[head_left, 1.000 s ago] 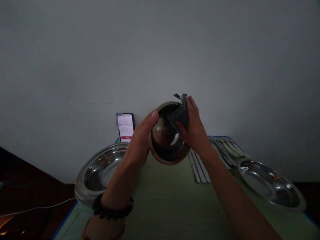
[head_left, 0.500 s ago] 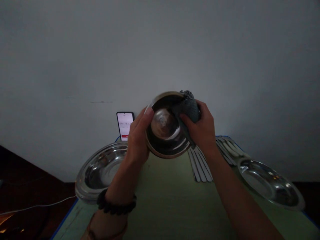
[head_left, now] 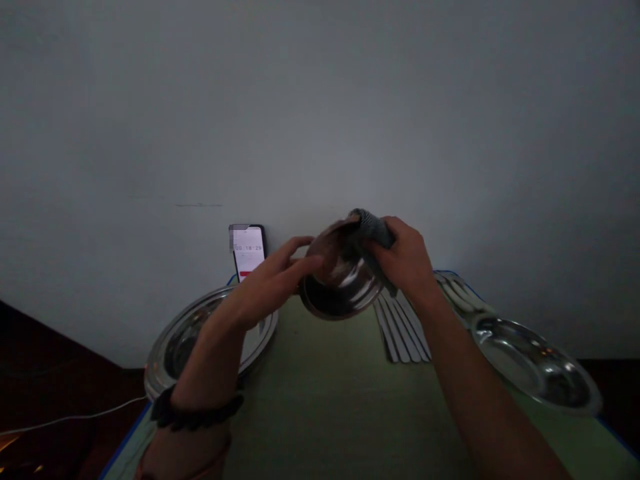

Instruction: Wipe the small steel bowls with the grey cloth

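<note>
A shiny metal bowl point(head_left: 340, 293) is held up above the table, tilted with its hollow side facing me. My left hand point(head_left: 280, 273) is at its left edge, thumb over the front and fingers reaching behind the rim. A dark grey-green patterned cloth point(head_left: 373, 230) is folded over the bowl's right rim. My right hand point(head_left: 405, 257) grips this cloth around the rim, thumb on the inner side. The fingers behind the bowl are hidden.
A wide metal basin point(head_left: 163, 360) stands at the left, partly behind my left arm. A phone point(head_left: 249, 250) showing a timer leans on the wall. Several flat metal utensils point(head_left: 403, 330) lie right of centre. An oval metal dish point(head_left: 535, 363) and more utensils point(head_left: 463, 293) are farther right.
The bowl has turned and come slightly lower. My left hand has shifted its hold, the forearm swinging left and flatter. My right hand stays on the cloth at the rim.
</note>
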`<state>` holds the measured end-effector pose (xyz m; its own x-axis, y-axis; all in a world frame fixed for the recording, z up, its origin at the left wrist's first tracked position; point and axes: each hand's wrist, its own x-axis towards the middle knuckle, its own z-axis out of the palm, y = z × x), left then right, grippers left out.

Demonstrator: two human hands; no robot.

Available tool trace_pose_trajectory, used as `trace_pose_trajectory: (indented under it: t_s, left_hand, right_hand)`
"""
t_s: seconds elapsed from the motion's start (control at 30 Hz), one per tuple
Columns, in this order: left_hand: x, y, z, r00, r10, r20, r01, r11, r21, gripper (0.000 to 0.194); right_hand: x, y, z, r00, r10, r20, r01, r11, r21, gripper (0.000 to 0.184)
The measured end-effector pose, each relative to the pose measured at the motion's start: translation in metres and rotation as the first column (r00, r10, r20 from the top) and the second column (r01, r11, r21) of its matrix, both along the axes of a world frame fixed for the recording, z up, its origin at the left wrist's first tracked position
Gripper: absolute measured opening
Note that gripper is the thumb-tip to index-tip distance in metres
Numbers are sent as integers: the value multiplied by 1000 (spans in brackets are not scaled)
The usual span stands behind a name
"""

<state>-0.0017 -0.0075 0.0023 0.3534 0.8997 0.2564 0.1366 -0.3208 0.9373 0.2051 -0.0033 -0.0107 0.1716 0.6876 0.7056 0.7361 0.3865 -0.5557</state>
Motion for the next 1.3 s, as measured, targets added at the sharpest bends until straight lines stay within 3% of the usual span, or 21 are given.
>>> trace_pose_trajectory:
  t_s: [0.1, 0.2, 0.27, 0.37, 0.43, 0.5, 0.57, 0.6, 0.67, 0.73, 0.83, 0.93, 1.03, 1.2, 1.3]
  left_hand:
    - [-8, -3, 1, 933, -86, -349, 62, 995, -82, 35]
    - [-7, -4, -3, 873, -61, -483, 46, 998, -43, 24]
    - [-6, -3, -4, 852, -43, -521, 52, 999, 3, 22]
    - [-7, 0, 0, 844, 85, -530, 51, 970, 237, 24]
    - [-7, 3, 2, 865, 175, -470, 18, 926, 378, 24]
    - [-2, 6, 1, 924, 202, -325, -59, 915, 399, 22]
    - [8, 8, -5, 984, 165, -67, -138, 944, 299, 14]
    - [14, 8, -9, 987, 135, 84, -151, 965, 214, 19]
    - [26, 9, -17, 941, 86, 326, -91, 996, 0, 41]
    - [31, 9, -23, 912, 65, 406, -10, 991, -136, 51]
    - [23, 12, -23, 978, 32, 206, 2, 987, -161, 36]
    - [6, 14, -17, 997, 76, -2, -76, 997, -1, 42]
    - [-4, 10, -10, 993, 28, -118, -14, 993, 117, 45]
    - [-4, -4, -1, 965, -132, -226, 134, 991, -4, 43]
    - [-2, -5, -2, 945, -65, -320, 76, 997, 20, 25]
  right_hand:
    - [-12, -7, 3, 967, 151, 203, -149, 988, -28, 19]
    - [-29, -11, 0, 915, 242, 321, -220, 970, -105, 26]
    - [-33, -8, -5, 917, 219, 334, -200, 975, -93, 22]
    - [-28, 2, -16, 972, 101, 212, -113, 993, 44, 15]
    - [-22, 9, -22, 999, -2, 46, -4, 991, 132, 16]
    - [-21, 14, -27, 984, -94, -149, 115, 983, 144, 21]
    - [-25, 17, -30, 939, -140, -313, 177, 980, 93, 30]
    - [-28, 18, -32, 918, -144, -369, 176, 983, 56, 34]
    - [-33, 21, -35, 896, -134, -423, 137, 990, -25, 38]
    - [-31, 25, -37, 905, -117, -410, 89, 992, -87, 37]
    - [-14, 26, -33, 963, -70, -259, 47, 994, -95, 28]
    - [3, 18, -21, 1000, -15, -5, 14, 998, -58, 14]
    - [7, 5, -6, 989, -17, 149, 21, 999, -25, 7]
    - [-8, -13, 9, 947, 85, 309, -86, 996, -9, 17]
    - [-20, -16, 9, 927, 153, 343, -154, 988, -24, 18]
